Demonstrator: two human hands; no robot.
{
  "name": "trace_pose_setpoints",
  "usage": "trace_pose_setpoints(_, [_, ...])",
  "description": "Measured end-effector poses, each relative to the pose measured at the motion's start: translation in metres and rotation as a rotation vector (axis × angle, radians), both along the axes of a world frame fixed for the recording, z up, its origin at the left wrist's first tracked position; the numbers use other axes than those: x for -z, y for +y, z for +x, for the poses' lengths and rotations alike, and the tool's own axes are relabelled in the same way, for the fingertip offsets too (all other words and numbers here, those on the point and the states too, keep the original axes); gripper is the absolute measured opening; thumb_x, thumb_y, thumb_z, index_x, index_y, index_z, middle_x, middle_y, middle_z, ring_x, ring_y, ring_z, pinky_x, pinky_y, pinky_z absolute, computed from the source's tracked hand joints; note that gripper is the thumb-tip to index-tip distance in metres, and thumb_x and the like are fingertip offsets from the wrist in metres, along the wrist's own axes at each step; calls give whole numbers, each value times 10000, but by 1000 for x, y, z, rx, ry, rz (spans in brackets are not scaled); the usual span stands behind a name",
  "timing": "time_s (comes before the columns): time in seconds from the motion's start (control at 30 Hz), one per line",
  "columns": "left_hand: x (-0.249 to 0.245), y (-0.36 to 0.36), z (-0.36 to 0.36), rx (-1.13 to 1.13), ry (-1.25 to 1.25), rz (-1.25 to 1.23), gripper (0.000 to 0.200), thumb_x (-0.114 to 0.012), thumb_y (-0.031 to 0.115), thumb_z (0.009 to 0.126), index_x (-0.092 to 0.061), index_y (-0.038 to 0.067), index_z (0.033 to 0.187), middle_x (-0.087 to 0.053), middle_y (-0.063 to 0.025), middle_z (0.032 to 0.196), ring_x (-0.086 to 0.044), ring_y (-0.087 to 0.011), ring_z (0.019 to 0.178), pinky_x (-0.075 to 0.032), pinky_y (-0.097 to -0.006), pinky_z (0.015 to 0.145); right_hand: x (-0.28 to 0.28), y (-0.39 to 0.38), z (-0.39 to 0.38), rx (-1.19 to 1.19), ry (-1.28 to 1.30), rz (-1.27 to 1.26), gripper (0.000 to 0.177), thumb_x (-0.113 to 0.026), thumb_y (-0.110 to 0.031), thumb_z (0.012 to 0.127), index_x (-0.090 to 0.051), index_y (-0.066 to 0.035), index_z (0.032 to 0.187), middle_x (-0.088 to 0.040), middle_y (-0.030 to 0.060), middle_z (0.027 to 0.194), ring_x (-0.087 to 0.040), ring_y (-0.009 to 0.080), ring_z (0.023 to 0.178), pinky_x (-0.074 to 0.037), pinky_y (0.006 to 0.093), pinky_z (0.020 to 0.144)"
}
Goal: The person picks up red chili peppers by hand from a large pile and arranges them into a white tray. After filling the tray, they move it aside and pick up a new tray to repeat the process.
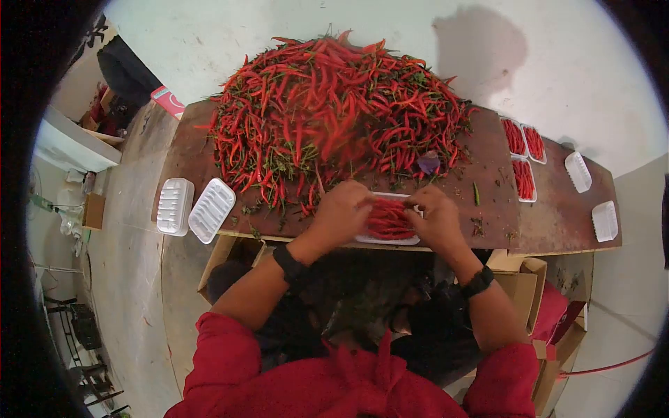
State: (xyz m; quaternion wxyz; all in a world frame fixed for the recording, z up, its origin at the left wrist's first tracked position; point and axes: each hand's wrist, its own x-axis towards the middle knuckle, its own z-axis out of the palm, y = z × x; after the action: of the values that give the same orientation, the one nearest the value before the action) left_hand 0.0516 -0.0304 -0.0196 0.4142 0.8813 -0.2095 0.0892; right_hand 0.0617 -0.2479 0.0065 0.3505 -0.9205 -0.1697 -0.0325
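Observation:
A white foam tray (pixel 387 242) filled with red chili peppers (pixel 389 220) sits at the table's near edge, directly in front of me. My left hand (pixel 344 211) is at the tray's left end, its fingers bent and closed on the ends of the peppers. At the right end, my right hand (pixel 437 217) has thumb and fingers pinched on the peppers there. The peppers lie crosswise in the tray, side by side. Just beyond both hands rises a large heap of loose red chili peppers (pixel 334 104) with green stems.
White foam trays (pixel 175 206) lie at the table's left corner. Three filled trays (pixel 524 178) stand to the right, with two more white trays (pixel 605 221) farther right. A green chili (pixel 477 194) and scraps lie on the brown table (pixel 488 150). Cardboard boxes (pixel 517 296) are below.

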Motion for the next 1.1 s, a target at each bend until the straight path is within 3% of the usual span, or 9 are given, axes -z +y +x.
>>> trace_pose_setpoints(0.1, [0, -1, -1, 25, -24, 29, 203, -621, 81, 760, -608, 47, 960, -592, -135, 954, -558, -327, 967, -440, -412, 856, 7, -1, 2, -35, 5, -33, 171, -667, -127, 693, -686, -85, 858, -604, 115, 847, -586, 324, 842, -480, 426, 737])
trace_pose_setpoints(0.2, [3, -3, -2, 47, -47, 43, 218, -621, 76, 757, -605, 51, 972, -592, -138, 960, -554, -332, 970, -434, -419, 866, 9, 0, 2, -51, -74, -49, 178, -695, -92, 678, -687, -65, 854, -605, 107, 817, -605, 294, 782, -479, 370, 688])
trace_pose_setpoints(0.57, [12, -4, -2, 92, -149, 104, 223, -610, 53, 747, -606, 38, 970, -586, -139, 946, -551, -330, 922, -440, -413, 831, 17, 2, 1, -63, -157, -142, 187, -680, -96, 699, -684, -77, 884, -609, 108, 857, -580, 314, 873, -471, 404, 755])
trace_pose_setpoints(1.1, [2, -7, -5, 106, -118, 154, 217, -608, 31, 742, -628, 36, 957, -581, -132, 937, -544, -324, 905, -454, -405, 796, 14, 5, 1, -95, -158, -197, 138, -655, -113, 721, -668, -72, 852, -577, 110, 803, -552, 320, 864, -445, 426, 761])
